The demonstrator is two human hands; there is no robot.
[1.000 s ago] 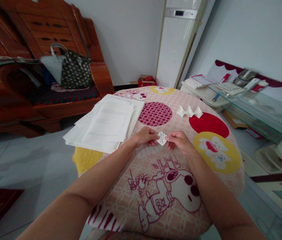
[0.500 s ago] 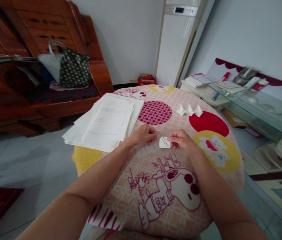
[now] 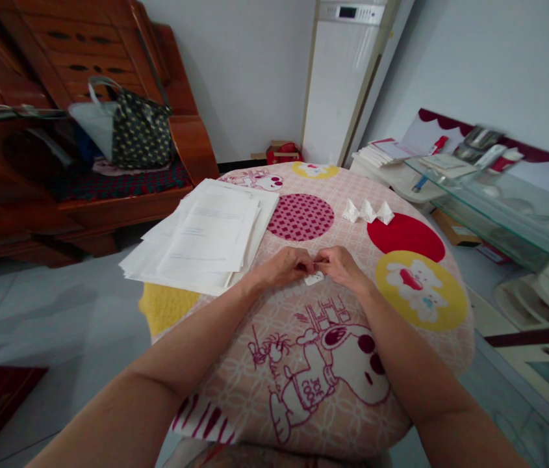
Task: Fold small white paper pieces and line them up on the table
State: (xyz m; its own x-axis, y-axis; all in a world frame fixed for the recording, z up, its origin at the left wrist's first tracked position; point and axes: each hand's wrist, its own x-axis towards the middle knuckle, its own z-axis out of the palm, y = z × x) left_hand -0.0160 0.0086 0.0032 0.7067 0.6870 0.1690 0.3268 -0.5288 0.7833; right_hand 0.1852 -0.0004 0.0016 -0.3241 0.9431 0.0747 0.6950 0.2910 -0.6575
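A small folded paper square lies just above the patterned tablecloth, partly covered by my fingers. My left hand pinches its upper left side with the fingers drawn together. From the other side my right hand closes on the same paper, its fingertips touching or nearly touching those of the left. Three folded white paper shapes stand in a row farther back on the table. Left of my hands lies a stack of printed paper sheets.
The round table wears a pink tablecloth with cartoon figures. A glass shelf holding cups and papers borders it on the right. Beyond its left side is a wooden bench with a dotted bag. A white air conditioner stands behind.
My hands have come together over the paper square, the right one moving left. The square is now more covered by my fingers. The view has shifted slightly.
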